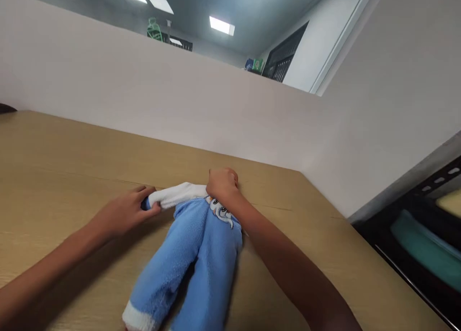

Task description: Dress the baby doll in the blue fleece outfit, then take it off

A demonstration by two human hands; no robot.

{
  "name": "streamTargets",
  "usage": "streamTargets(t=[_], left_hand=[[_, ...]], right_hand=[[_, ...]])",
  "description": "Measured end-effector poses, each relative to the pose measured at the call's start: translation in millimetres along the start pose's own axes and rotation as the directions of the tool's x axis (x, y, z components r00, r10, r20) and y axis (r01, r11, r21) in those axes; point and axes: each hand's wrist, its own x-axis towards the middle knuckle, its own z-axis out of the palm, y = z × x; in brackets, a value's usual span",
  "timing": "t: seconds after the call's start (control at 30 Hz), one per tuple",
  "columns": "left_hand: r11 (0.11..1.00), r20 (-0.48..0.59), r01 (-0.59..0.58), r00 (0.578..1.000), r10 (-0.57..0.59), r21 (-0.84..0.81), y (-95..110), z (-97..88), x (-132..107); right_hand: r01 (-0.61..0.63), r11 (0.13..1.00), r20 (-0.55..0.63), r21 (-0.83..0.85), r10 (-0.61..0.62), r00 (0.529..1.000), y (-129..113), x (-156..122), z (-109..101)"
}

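A small pair of light blue fleece trousers (194, 259) lies on the wooden table (65, 163), legs pointing toward me. Its white waistband (178, 195) is at the far end, and a small printed picture sits near the right hip. My left hand (126, 213) pinches the left end of the waistband between thumb and fingers. My right hand (222, 184) is closed on the right end of the waistband, knuckles up. One white leg cuff (139, 319) shows at the bottom edge.
A pale partition wall (151, 100) stands behind the table and turns along its right side. To the right, below the table edge, is a dark shelf or bin (425, 235) with teal and yellow items. A dark object (5, 108) pokes in at far left.
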Motion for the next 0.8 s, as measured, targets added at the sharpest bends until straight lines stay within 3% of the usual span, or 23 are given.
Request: streamTargets(t=[0.17,0.27,0.3,0.37,0.43,0.47,0.6,0.67,0.73,0.8], left_hand=[[0.997,0.038,0.050,0.998,-0.053,0.066,-2,4.6,1],[0.993,0.035,0.083,0.996,-0.086,0.083,2,7.9,0],[0.993,0.035,0.084,0.996,-0.087,0.078,3,9.1,-1],[0.995,0.039,0.075,0.996,-0.077,0.062,5,12.0,-1],[0.997,0.034,0.041,0.998,-0.043,0.066,3,15.5,-1],[0.997,0.022,0.015,1.000,-0.017,0.079,1,17.1,0],[0.984,-0.040,-0.034,0.998,0.042,0.176,-8,17.6,3],[0.980,-0.107,-0.062,0.991,0.083,0.190,-2,12.7,4],[0.976,-0.199,-0.161,0.962,0.189,0.148,20,6.2,7],[0.942,-0.244,-0.326,0.910,0.336,0.079,57,1.6,12]], right_hand=[[0.098,0.981,-0.107,0.167,-0.081,0.991,13,-20,6],[0.234,0.908,-0.240,0.347,-0.156,0.958,34,-43,17],[0.298,0.857,-0.324,0.420,-0.165,0.932,45,-52,22],[0.448,0.748,-0.536,0.489,-0.148,0.831,72,-72,37],[0.482,0.768,-0.645,0.423,-0.118,0.755,104,-94,54],[0.463,0.786,-0.652,0.410,-0.102,0.752,121,-105,64],[0.359,0.808,-0.498,0.467,-0.095,0.862,182,-154,104],[0.281,0.813,-0.385,0.510,-0.076,0.920,204,-176,122],[0.231,0.792,-0.302,0.564,-0.063,0.951,220,-190,135],[0.205,0.752,-0.267,0.627,-0.040,0.963,231,-194,140]])
